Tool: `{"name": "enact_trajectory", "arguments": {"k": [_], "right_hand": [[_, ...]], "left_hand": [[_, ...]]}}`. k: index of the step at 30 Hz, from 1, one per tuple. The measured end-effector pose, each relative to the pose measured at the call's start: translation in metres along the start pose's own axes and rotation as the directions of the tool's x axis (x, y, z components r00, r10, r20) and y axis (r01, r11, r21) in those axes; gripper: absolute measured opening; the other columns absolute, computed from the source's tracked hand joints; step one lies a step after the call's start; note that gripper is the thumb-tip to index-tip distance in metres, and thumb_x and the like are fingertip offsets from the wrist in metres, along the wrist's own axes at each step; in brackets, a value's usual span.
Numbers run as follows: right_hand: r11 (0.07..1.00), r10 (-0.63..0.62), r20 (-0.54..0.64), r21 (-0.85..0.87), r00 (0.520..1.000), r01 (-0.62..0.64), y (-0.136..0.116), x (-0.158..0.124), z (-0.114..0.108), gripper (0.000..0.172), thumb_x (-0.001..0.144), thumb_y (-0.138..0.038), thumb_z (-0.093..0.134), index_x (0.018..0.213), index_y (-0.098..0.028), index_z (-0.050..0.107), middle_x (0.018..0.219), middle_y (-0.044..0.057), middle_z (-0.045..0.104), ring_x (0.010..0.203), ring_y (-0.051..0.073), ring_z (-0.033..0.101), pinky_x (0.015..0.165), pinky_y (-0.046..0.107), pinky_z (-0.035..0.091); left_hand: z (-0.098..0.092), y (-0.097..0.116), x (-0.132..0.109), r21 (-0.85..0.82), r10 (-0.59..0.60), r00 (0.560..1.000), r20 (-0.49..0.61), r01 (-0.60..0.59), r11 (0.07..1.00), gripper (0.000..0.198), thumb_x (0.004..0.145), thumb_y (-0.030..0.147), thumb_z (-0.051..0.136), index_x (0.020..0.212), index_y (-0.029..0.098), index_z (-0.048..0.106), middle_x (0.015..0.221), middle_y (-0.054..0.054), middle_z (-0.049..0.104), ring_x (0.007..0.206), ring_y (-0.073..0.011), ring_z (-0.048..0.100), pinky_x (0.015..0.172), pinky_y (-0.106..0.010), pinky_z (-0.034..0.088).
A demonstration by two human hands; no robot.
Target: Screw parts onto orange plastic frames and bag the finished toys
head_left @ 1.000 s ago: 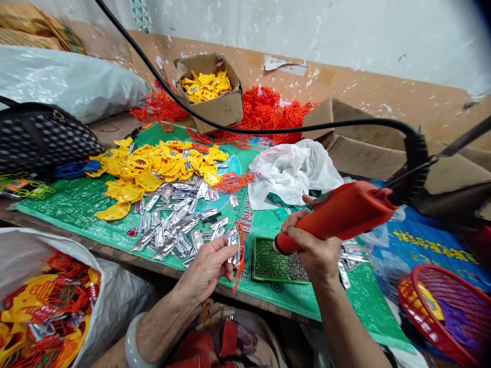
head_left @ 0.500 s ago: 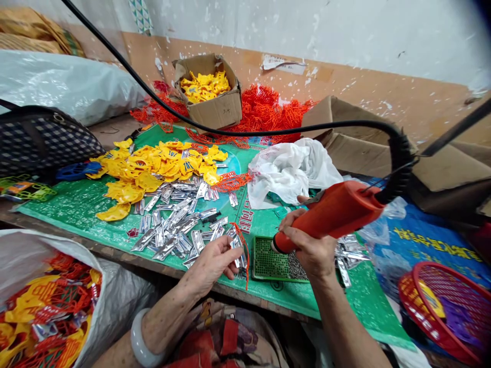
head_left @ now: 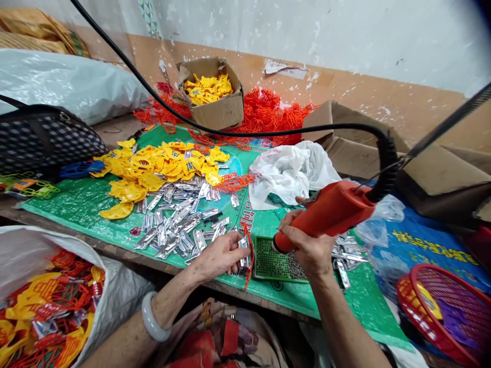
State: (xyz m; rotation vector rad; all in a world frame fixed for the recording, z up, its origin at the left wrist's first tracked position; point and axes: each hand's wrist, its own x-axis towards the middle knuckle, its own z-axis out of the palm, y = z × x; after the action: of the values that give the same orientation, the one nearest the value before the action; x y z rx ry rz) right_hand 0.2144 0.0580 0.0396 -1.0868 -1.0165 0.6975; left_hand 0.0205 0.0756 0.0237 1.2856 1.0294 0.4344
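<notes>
My right hand [head_left: 309,245] grips an orange electric screwdriver [head_left: 332,212] with a black cord, its tip pointing down at a green screw tray [head_left: 270,263]. My left hand [head_left: 220,254] pinches a small silver piece with a red plastic lattice part [head_left: 247,253] at the tray's left edge. A pile of silver metal pieces [head_left: 180,225] lies just left of that hand. Yellow plastic parts [head_left: 153,171] are heaped further back on the green mat [head_left: 76,204].
A cardboard box [head_left: 215,97] of yellow parts and a heap of red lattice parts [head_left: 272,112] stand at the back. White plastic bag [head_left: 291,171] in the middle. A sack of finished pieces [head_left: 42,306] at lower left; a red basket [head_left: 448,306] at lower right.
My left hand has carried the silver and red piece to the right, closer to the green tray. The screwdriver has shifted slightly left and down.
</notes>
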Motion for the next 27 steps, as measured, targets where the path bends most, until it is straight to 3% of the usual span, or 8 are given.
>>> {"name": "enact_trajectory", "arguments": {"k": [6, 14, 22, 27], "right_hand": [[0.992, -0.009, -0.020, 0.127, 1.000, 0.012, -0.024, 0.005, 0.002, 0.040, 0.061, -0.014, 0.073, 0.099, -0.021, 0.060, 0.065, -0.005, 0.062, 0.057, 0.015, 0.058, 0.060, 0.035, 0.049], [0.964, -0.022, 0.130, 0.267, 0.991, -0.014, -0.072, -0.004, 0.018, 0.054, 0.064, -0.011, 0.064, 0.115, -0.028, 0.058, 0.067, -0.005, 0.060, 0.059, 0.016, 0.058, 0.062, 0.035, 0.050], [0.946, 0.029, 0.262, 0.304, 0.965, -0.111, -0.064, -0.014, 0.032, 0.041, 0.068, -0.016, 0.071, 0.106, -0.028, 0.059, 0.073, -0.004, 0.060, 0.063, 0.016, 0.059, 0.065, 0.035, 0.051], [0.959, 0.064, 0.274, 0.249, 0.960, -0.136, -0.058, -0.016, 0.029, 0.036, 0.070, -0.021, 0.072, 0.103, -0.029, 0.059, 0.075, -0.005, 0.057, 0.066, 0.016, 0.058, 0.070, 0.037, 0.052]], "left_hand": [[0.003, 0.001, 0.000, 0.008, 0.045, 0.999, 0.009, -0.045, 0.999, 0.014, 0.079, 0.034, 0.059, 0.083, 0.020, 0.059, 0.047, 0.005, 0.057, 0.039, -0.0126, 0.049, 0.040, -0.022, 0.036], [0.004, 0.001, 0.002, -0.015, 0.096, 0.995, 0.032, -0.095, 0.995, 0.017, 0.078, 0.037, 0.059, 0.073, 0.021, 0.055, 0.056, 0.004, 0.061, 0.045, -0.0123, 0.052, 0.043, -0.022, 0.036], [0.006, 0.001, 0.002, 0.006, 0.096, 0.995, 0.009, -0.096, 0.995, 0.019, 0.077, 0.035, 0.061, 0.068, 0.022, 0.050, 0.045, 0.008, 0.053, 0.041, -0.0105, 0.044, 0.043, -0.022, 0.029], [0.006, 0.004, 0.002, 0.001, 0.096, 0.995, 0.010, -0.096, 0.995, 0.021, 0.074, 0.036, 0.063, 0.068, 0.021, 0.051, 0.045, 0.008, 0.051, 0.041, -0.0106, 0.043, 0.043, -0.022, 0.028]]}}
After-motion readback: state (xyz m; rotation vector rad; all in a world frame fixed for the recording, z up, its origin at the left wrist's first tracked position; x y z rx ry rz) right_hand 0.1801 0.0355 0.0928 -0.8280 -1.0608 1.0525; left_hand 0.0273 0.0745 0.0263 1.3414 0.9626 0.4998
